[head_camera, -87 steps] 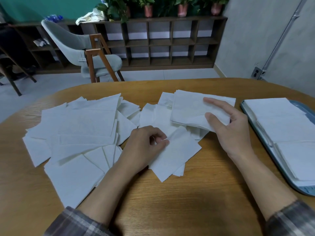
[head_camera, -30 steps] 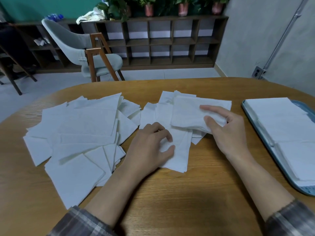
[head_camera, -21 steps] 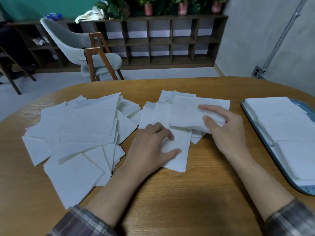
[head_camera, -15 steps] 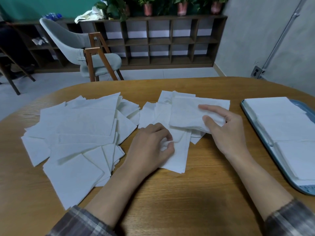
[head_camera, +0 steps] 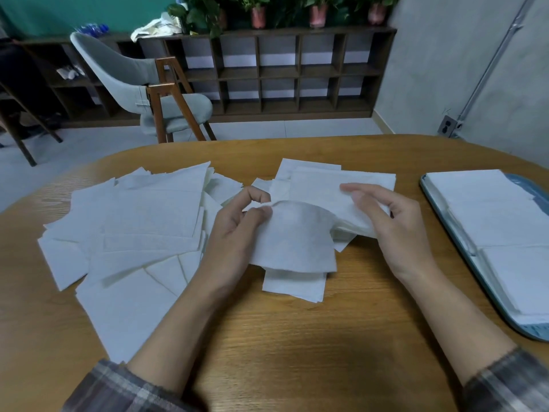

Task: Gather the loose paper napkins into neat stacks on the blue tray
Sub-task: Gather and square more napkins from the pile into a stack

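**One sheet lifted, small stack in hand, mid-counter**

Left hand (head_camera: 237,227): thumb and forefinger pinched together on the far-left edge of a single napkin (head_camera: 297,236). The sheet is raised off the counter (head_camera: 282,337) and bowed, its near edge drooping over another napkin lying flat (head_camera: 294,283) beneath it.

Right hand (head_camera: 398,230): fingers clamped on the right end of a small stack of napkins (head_camera: 326,188), forefinger laid across the top. The stack sits just beyond the lifted sheet, and the two overlap at the right.

Loose napkins (head_camera: 142,221): a broad, untidy spread on the left half of the counter, sheets overlapping at odd angles, reaching the near-left edge by the plaid sleeve.

Blue tray (head_camera: 534,333): at the right edge of the counter, well apart from the loose spread. It carries squared stacks (head_camera: 499,215) in a row from far to near.

Beyond the counter: a grey chair (head_camera: 127,75) with wooden legs, a dark cubby shelf (head_camera: 282,69) along the wall, and potted plants (head_camera: 258,13) on top.
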Tool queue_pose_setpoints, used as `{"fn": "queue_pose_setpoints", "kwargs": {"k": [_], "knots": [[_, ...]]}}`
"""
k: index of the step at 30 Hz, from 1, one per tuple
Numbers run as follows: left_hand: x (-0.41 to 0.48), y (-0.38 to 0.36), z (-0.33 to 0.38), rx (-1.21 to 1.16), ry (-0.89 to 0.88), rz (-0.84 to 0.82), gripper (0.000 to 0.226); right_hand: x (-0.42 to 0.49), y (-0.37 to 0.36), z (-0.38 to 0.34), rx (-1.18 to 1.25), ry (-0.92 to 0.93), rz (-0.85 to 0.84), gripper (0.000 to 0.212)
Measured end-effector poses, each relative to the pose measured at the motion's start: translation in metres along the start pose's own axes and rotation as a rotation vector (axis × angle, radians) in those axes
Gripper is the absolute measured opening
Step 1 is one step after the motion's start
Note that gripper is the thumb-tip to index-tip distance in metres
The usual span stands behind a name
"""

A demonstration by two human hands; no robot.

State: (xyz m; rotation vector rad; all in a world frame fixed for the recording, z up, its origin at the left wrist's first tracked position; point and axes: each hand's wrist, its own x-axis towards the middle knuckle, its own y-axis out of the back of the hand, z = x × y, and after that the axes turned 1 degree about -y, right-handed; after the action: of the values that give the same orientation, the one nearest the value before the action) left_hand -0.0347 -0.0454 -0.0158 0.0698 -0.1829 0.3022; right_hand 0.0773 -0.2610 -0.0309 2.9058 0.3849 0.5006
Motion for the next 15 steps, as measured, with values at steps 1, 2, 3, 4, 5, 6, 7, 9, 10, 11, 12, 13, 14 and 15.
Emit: {"fn": "queue_pose_setpoints", "kwargs": {"k": [1, 2, 3, 4, 5, 6, 7, 9, 10, 11, 12, 13, 14, 15], "knots": [[0.001, 0.0, 0.001, -0.047, 0.031, 0.008, 0.008, 0.0, 0.0, 0.0, 0.059, -0.021, -0.03, 0.022], [0.002, -0.001, 0.001, -0.094, 0.057, 0.015, 0.009, 0.0, -0.001, 0.0, 0.127, -0.05, -0.067, 0.029], [0.003, -0.001, 0.002, -0.145, 0.079, 0.022, 0.01, -0.001, -0.002, 0.0, 0.192, -0.086, -0.109, 0.038], [0.005, -0.001, 0.002, -0.196, 0.095, 0.027, 0.01, -0.002, -0.004, 0.0, 0.256, -0.125, -0.15, 0.046], [0.006, -0.001, 0.002, -0.234, 0.109, 0.026, 0.01, -0.003, -0.006, -0.001, 0.317, -0.16, -0.191, 0.05], [0.007, -0.002, 0.001, -0.255, 0.117, 0.021, 0.011, -0.005, -0.009, -0.001, 0.362, -0.184, -0.227, 0.05], [0.008, -0.002, 0.001, -0.269, 0.123, 0.014, 0.012, -0.006, -0.01, -0.001, 0.374, -0.187, -0.252, 0.05], [0.008, -0.001, 0.0, -0.301, 0.138, -0.003, 0.016, -0.006, -0.011, 0.001, 0.314, -0.161, -0.248, 0.049], [0.009, -0.002, 0.001, -0.314, 0.145, -0.008, 0.018, -0.006, -0.011, 0.001, 0.286, -0.161, -0.239, 0.049], [0.008, -0.002, 0.001, -0.313, 0.151, -0.004, 0.018, -0.005, -0.011, 0.002, 0.283, -0.162, -0.239, 0.047], [0.008, -0.003, 0.001, -0.285, 0.151, 0.009, 0.017, -0.005, -0.011, 0.001, 0.314, -0.169, -0.255, 0.043], [0.008, -0.004, 0.0, -0.238, 0.145, 0.028, 0.015, -0.007, -0.012, -0.001, 0.363, -0.187, -0.282, 0.039], [0.007, -0.006, -0.002, -0.191, 0.137, 0.043, 0.014, -0.009, -0.013, -0.001, 0.38, -0.195, -0.296, 0.037], [0.006, -0.008, -0.004, -0.151, 0.133, 0.052, 0.013, -0.011, -0.014, -0.002, 0.356, -0.19, -0.292, 0.036]]}}
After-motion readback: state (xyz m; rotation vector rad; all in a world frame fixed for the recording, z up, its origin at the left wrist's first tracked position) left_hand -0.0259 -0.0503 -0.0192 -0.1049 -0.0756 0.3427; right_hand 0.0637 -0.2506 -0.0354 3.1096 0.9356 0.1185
